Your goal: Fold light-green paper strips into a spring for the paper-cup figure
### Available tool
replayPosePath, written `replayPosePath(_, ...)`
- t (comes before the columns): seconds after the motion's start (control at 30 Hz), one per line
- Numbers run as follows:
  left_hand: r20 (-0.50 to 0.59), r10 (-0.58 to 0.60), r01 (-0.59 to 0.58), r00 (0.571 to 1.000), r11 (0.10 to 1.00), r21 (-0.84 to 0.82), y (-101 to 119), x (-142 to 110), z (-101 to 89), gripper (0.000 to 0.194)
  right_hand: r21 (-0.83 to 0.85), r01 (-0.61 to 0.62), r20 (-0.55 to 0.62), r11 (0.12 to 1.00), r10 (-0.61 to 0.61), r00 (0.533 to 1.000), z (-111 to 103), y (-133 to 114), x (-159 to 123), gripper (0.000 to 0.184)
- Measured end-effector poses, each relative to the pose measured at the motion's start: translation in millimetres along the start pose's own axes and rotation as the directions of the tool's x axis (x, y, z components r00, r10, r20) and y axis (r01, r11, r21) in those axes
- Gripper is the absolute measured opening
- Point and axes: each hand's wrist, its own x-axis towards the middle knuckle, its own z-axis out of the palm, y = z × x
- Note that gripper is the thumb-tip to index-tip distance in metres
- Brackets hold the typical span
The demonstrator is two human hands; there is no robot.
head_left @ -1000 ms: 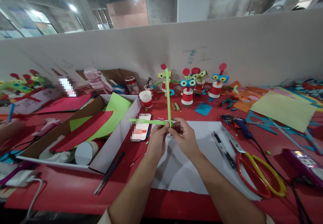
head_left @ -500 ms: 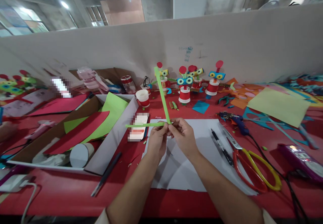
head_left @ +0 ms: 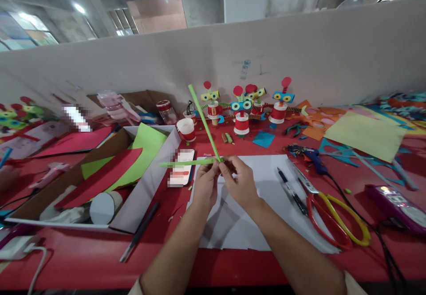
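Observation:
Two narrow green paper strips meet between my fingertips above the white paper (head_left: 233, 224). One green paper strip (head_left: 203, 119) slants up and to the left; the other green strip (head_left: 179, 163) runs leftward, passing over a phone (head_left: 181, 177). My left hand (head_left: 207, 182) is closed, its thumb and fingers pinching the strips near the joint. Close against it, my right hand (head_left: 238, 177) also pinches that joint. The fingers cover the spot where the strips cross, so the fold itself is hidden.
Scissors (head_left: 336, 219) and a black pen (head_left: 293, 193) lie at the right, near a glue gun (head_left: 308, 155) with its cord. A box of coloured paper (head_left: 143, 197) stands at the left. Paper-cup robots (head_left: 241, 117) and a paper cup (head_left: 186, 129) line the back.
The upper strip has tilted further left and turned its narrow side toward me. The other strip shifted slightly left. Both hands keep their pinch, and the view has moved a little.

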Motion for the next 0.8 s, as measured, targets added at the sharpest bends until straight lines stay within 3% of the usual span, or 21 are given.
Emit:
replayPosePath(0.1,0.050,0.013,-0.015,0.999,0.999,0.048,3.2,-1.5,2.8,0.028,0.103,-0.081,0.026,0.991,0.079,0.997,-0.5,0.5,0.5,0.012)
replayPosePath(0.3,0.075,-0.053,0.053,0.996,0.999,0.012,4.3,-2.4,2.1,0.031,0.188,-0.105,0.052,0.977,0.097,0.994,-2.8,-0.3,2.8,0.015)
replayPosePath(0.53,0.080,0.027,-0.033,0.996,0.996,0.079,-0.6,-2.8,0.8,0.023,0.377,-0.208,0.035,0.903,0.210,0.977,-1.2,-0.7,5.6,0.017)
replayPosePath(0.8,0.088,-0.036,0.027,0.995,0.994,0.107,2.4,-1.6,0.7,0.026,0.430,-0.251,0.064,0.868,0.247,0.967,6.0,8.7,4.1,0.009)
